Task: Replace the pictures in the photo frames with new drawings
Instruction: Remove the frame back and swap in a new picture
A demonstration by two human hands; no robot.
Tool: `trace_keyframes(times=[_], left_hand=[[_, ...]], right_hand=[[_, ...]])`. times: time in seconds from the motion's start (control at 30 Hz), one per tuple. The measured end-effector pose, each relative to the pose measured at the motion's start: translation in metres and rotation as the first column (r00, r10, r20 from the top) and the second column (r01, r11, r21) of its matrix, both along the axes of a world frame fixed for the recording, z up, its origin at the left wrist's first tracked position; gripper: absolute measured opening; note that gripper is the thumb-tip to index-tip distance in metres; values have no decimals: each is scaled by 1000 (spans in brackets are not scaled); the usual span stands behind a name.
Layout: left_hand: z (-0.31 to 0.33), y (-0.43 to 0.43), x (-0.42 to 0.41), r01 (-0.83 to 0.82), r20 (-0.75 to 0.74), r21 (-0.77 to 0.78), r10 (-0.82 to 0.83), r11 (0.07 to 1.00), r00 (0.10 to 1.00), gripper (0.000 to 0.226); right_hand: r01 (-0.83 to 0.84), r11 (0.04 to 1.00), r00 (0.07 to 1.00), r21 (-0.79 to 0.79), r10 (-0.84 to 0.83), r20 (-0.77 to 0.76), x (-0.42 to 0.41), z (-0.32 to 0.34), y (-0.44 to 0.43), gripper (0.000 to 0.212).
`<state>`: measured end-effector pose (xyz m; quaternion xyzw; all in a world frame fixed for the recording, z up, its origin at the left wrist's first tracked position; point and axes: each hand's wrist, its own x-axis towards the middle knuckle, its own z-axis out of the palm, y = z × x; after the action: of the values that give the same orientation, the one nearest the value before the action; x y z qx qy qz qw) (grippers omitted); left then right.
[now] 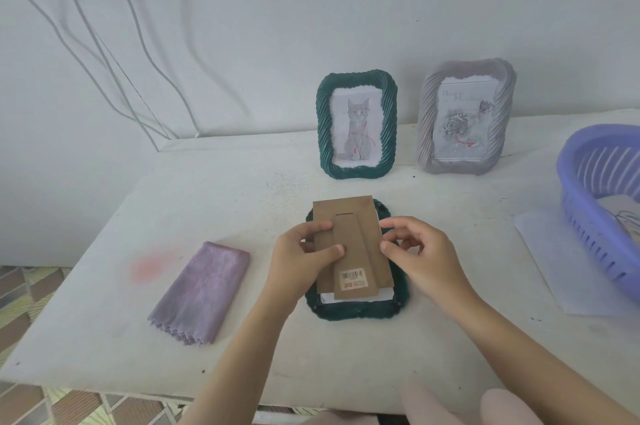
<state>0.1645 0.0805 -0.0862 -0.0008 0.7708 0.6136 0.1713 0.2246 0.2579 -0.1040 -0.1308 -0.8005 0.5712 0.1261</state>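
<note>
Cardboard backing board (349,244), brown, sits skewed over the dark green frame (356,312), which lies face down mid-table toward the near edge.

- Left hand (301,258) pinches the board's left edge, with the thumb on top beside the fold-out stand flap.
- Right hand (419,258) pinches the right edge between thumb and forefinger. The other fingers are loosely curled.
- The board's far end overhangs the frame's top rim. At the near end a strip of white paper (384,294) shows under it, inside the frame opening.
- Barcode sticker (352,275) is on the flap, with print too small to read.

Room: open table (207,189) runs left of the frame up to a folded purple cloth (201,293), with a pink stain (149,267) just beside the cloth. At the back by the wall, well apart from the hands, stand a green upright frame (323,126) holding a cat drawing (356,126) and a grey frame (427,119) holding a rose drawing (457,123).

Hidden or unclear:
- The lettering on the rose drawing is blurred.
- Purple slatted basket (581,216) is cut off at the right and rests on a white sheet (554,268). Its contents are hard to make out.
- The hands cover the lying frame's side rims.
</note>
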Motion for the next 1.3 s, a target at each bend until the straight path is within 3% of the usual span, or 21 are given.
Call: trace_keyframes(times=[0.43,0.87,1.3], left_hand=[[-11,13,5,17,-259,-344,-112,939,959,39],[-16,13,8,14,-336,-446,-182,895,924,41],[-16,8,5,52,-335,-475,-236,878,912,43]], right_hand=[[0,952,999,307,-12,37,-2,-8,-2,21],[26,902,1000,430,-17,-25,1,-3,0,17],[-7,925,1000,380,3,12,-3,-5,4,21]])
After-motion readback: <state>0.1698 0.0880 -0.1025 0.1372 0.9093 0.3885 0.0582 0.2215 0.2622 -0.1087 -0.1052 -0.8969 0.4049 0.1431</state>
